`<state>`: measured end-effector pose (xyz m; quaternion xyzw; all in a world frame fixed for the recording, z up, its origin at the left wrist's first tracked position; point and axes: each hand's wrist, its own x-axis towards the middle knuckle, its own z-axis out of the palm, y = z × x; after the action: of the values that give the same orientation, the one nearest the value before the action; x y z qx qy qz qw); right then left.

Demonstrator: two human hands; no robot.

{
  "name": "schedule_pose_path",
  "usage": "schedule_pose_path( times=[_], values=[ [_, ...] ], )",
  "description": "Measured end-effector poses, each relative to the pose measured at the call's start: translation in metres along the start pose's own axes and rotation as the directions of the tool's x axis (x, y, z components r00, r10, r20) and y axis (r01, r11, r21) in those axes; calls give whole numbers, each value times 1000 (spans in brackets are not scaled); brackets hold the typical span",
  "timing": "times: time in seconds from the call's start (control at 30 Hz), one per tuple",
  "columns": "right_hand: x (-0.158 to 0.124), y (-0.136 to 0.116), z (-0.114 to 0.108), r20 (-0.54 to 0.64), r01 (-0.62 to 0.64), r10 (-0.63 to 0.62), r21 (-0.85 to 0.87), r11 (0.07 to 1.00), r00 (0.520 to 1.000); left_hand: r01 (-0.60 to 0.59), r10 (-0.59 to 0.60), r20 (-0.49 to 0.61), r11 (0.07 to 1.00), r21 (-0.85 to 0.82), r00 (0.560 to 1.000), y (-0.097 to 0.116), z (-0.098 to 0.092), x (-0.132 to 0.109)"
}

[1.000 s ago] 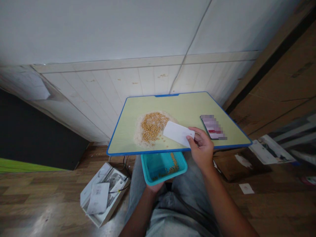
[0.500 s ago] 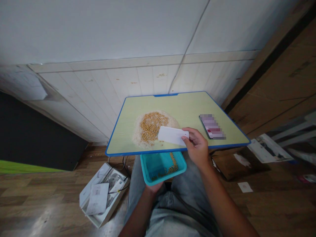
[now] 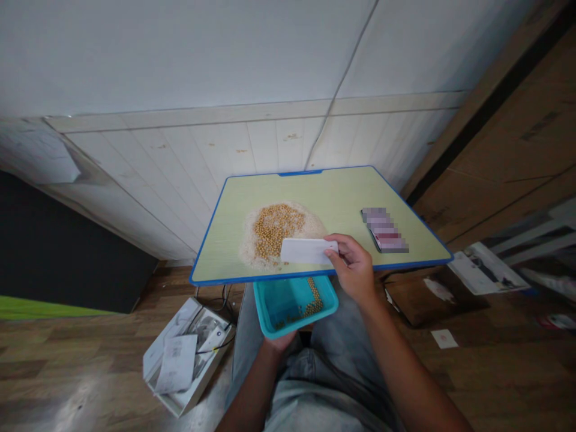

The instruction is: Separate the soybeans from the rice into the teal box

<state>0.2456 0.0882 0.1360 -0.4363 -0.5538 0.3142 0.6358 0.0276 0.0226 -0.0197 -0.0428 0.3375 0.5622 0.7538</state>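
Note:
My right hand (image 3: pixel 353 264) pinches one end of a thin white rectangular card (image 3: pixel 303 251), held over the near side of a pile on the table. Golden-yellow round beans, like soybeans (image 3: pixel 272 228), lie there on a spread of pale grains, like rice (image 3: pixel 312 225). Below the table's front edge, my left hand (image 3: pixel 282 342) grips a turquoise plastic basket (image 3: pixel 265 324) from underneath; its fingers are mostly hidden. Inside the basket, more beans (image 3: pixel 314 300) have gathered along the right side and the near edge.
The small pale-green table (image 3: pixel 342 192) has a blue rim. A phone (image 3: pixel 384 231) lies at its right. An open white box (image 3: pixel 189 384) with papers and cables stands on the floor at left. Brown cardboard (image 3: pixel 517 162) rises at right, and a panelled wall (image 3: pixel 265 144) is behind.
My right hand has moved the white card a little left and toward me, and the card looks more steeply tilted. The basket and my left hand stay nearly in place.

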Motion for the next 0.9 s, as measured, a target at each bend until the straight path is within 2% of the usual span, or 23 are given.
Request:
schedule_pose_path(
  times=[0.17,0.3,0.57,0.73,0.9],
  values=[
    [0,-3,0,24,-17,17,-1,1000,1000,28,-28,2,998,-50,1000,1,-1,0],
    [-1,-4,0,45,-30,29,12,999,999,4,-4,1,999,-36,1000,2,2,-2],
    [-3,-4,0,64,-23,21,35,999,998,28,-28,1,999,-27,1000,4,8,-3],
    [-4,-4,-1,38,-28,27,35,999,999,20,-22,-32,998,-60,999,2,14,-4],
    [-4,-4,4,13,-30,30,51,998,999,1,-2,-29,1000,-14,1000,0,14,-3]
  ],
)
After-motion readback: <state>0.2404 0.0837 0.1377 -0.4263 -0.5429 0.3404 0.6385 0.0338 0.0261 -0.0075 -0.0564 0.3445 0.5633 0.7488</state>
